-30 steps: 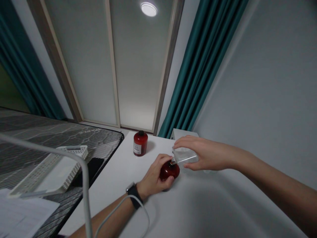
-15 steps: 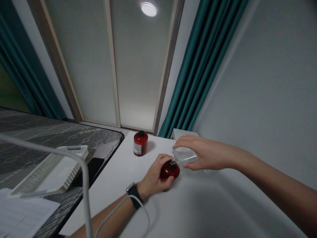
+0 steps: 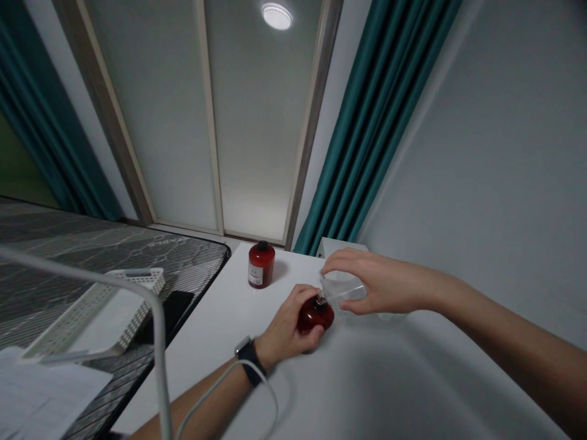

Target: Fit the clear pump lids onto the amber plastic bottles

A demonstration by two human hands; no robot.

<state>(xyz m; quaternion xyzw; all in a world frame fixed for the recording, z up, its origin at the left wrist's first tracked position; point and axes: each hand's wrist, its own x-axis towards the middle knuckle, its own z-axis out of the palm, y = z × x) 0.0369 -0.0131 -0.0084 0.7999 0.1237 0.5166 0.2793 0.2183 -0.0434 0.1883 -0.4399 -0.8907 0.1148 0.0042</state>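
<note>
My left hand (image 3: 293, 324), with a dark watch (image 3: 249, 357) on its wrist, is wrapped round a dark red bottle (image 3: 316, 315) on the white table. Between the fingers and thumb of my right hand (image 3: 362, 278) is a clear container (image 3: 343, 287), tilted so that its narrow end meets the mouth of that bottle. Whether liquid runs between the two is too small to tell. A second red bottle (image 3: 261, 266), with a black cap and a white label, stands upright farther back on the table.
Left of the white table (image 3: 215, 324) lies a grey patterned mattress (image 3: 183, 260). On it are a white perforated basket (image 3: 101, 318), a black flat object (image 3: 172, 305) and sheets of paper (image 3: 50, 391). A pale cable (image 3: 158, 342) crosses the near left.
Both hands keep the same hold on bottle and container, which stay mouth to mouth. The whole view has shifted by a few pixels.
</note>
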